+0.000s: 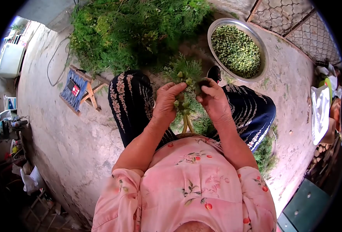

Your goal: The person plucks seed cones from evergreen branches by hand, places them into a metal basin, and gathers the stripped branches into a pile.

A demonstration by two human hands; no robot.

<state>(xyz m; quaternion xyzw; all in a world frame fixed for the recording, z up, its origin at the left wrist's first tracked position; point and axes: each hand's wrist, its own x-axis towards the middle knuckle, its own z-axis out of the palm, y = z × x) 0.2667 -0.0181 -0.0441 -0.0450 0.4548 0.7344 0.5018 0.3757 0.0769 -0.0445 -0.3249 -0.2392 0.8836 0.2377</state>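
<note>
Both my hands meet over my lap at a green sprig (186,71) with feathery leaves and small round green fruits or cones. My left hand (168,98) is closed on the sprig's left side, thumb and fingers pinched by a fruit. My right hand (213,96) is pinched on the right side, around something dark whose nature I cannot make out. Below the hands, pale stems (187,123) hang toward my lap. A metal basin (264,54) holding many small green pieces (236,50) stands to the front right.
A large heap of green branches (132,33) lies ahead. At the left stands a small folding stool (73,89) with a dark and red item on it. Wire mesh panels (283,17) lean at the back right. White bags (320,112) and firewood line the right edge.
</note>
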